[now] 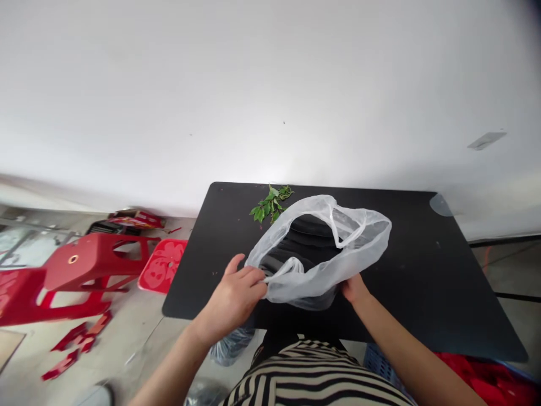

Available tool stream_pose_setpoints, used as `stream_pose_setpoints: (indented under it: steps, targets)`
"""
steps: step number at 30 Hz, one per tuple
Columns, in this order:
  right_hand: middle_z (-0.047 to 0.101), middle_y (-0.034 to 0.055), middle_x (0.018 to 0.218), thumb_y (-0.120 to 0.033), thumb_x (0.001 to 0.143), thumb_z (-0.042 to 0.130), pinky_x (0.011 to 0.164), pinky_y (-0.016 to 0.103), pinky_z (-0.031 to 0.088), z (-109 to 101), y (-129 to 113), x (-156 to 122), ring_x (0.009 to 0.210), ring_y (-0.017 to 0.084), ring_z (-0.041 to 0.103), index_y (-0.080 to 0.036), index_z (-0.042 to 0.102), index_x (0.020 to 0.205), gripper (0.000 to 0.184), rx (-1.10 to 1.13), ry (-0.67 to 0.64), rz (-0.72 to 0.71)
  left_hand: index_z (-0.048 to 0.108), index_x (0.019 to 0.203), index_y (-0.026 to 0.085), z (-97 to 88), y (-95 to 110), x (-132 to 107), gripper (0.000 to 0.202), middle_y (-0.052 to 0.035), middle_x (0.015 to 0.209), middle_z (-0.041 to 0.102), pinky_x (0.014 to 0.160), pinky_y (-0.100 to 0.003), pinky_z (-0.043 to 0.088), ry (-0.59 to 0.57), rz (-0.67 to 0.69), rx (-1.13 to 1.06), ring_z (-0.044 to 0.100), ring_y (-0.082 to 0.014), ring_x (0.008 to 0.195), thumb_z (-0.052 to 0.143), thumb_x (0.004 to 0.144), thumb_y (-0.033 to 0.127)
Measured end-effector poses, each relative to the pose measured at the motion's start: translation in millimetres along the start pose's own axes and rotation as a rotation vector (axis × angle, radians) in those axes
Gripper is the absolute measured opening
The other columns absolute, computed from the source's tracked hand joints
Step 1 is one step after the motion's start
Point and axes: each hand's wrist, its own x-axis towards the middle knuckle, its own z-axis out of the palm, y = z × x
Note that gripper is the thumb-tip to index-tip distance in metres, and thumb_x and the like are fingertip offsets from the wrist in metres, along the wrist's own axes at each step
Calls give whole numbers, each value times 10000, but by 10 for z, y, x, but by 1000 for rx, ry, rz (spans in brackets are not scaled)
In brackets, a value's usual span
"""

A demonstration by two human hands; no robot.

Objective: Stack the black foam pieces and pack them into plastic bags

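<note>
My left hand [235,296] grips the near left edge of a translucent white plastic bag [363,237], its fingers pinching a gathered fold. My right hand [354,288] meets the bag's near right edge, with its fingers hidden behind the film. Dark, ridged black material [306,242] fills the bag's open mouth, and its exact kind is unclear. The bag lies on a black table top [426,270]. Just beyond the bag's far rim, partly under it, rests a sprig of green leaves [270,204].
A white wall rises behind the table. On the floor to the left are a toppled red plastic stool [95,262], a red square panel [163,265] and broken red pieces [80,338]. A blue crate [380,361] and red cloth [486,383] sit below the table's near right edge.
</note>
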Motion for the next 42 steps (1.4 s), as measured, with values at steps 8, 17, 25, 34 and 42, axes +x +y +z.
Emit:
stream_pose_setpoints:
  steps: [8, 17, 25, 34, 42]
  targets:
    - [522, 154, 1420, -582, 946, 108, 846, 467, 533, 1052, -282, -594, 1216, 261, 583, -248, 408, 1363, 613, 531, -304, 380, 636, 834, 221, -321, -648, -494, 252, -36, 1047, 687, 1141, -547, 230, -33, -151, 222, 557, -238, 1193, 466, 825, 35]
    - [401, 57, 1518, -489, 951, 44, 1012, 389, 393, 1991, -702, -753, 1363, 143, 407, -336, 403, 1380, 580, 464, -719, 560, 657, 834, 224, -603, -1396, -700, 191, -74, 1024, 690, 1056, -494, 361, -43, -232, 369, 548, -275, 1167, 507, 851, 107]
    - [712, 44, 991, -368, 881, 569, 840, 309, 478, 1576, -1761, -1026, 881, 171, 662, -225, 661, 1149, 318, 34, -1367, 88, 625, 1193, 239, -531, -1285, -581, 450, -90, 1479, 473, 1081, -547, 341, -32, -289, 443, 375, -331, 1392, 452, 837, 24]
    - [606, 65, 1276, -306, 932, 529, 968, 377, 449, 1511, -2715, -148, 1141, 227, 581, -265, 531, 1296, 367, -767, -606, -708, 736, 1062, 233, 339, -105, 247, 353, -52, 1041, 715, 994, -361, 485, 0, -82, -91, 620, -235, 1093, 415, 923, 277]
    - [552, 275, 1271, -192, 910, 507, 983, 596, 356, 1070, -2308, 812, 1240, 419, 470, -63, 513, 1285, 396, -1185, -250, -435, 628, 1085, 173, 305, -192, 366, 232, -92, 992, 676, 847, -438, 502, -204, -55, -51, 623, -272, 964, 540, 882, 242]
